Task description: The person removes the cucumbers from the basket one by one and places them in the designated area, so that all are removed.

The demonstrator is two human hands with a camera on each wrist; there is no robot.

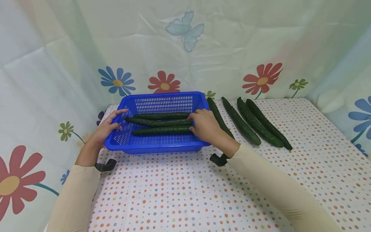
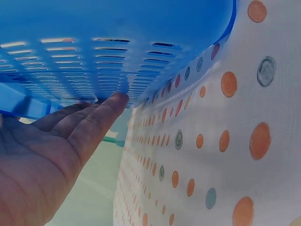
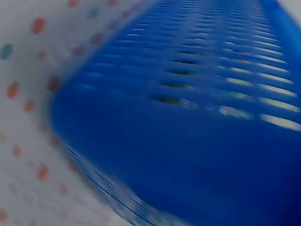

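Note:
A blue plastic basket [image 1: 162, 149] with slotted walls stands on the dotted table, three dark green cucumbers lying lengthwise inside: a back cucumber [image 1: 162, 116], a middle cucumber [image 1: 157, 123] and a front cucumber [image 1: 160, 130]. My left hand [image 1: 105, 130] grips the basket's left end, its thumb and a finger reaching over the rim. In the left wrist view, other fingers [image 2: 96, 120] lie along the outside of the slotted wall. At the opposite end, my right hand [image 1: 206, 126] holds the right rim, fingertips curled inside beside the cucumber ends. The right wrist view shows only the basket's outer side [image 3: 164, 141], blurred.
Several loose cucumbers [image 1: 242, 122] lie slanted on the table [image 1: 179, 193] right of the basket, the closest one [image 1: 218, 114] partly behind my right hand and wrist. A flowered curtain [image 1: 220, 58] hangs behind the table and down both sides.

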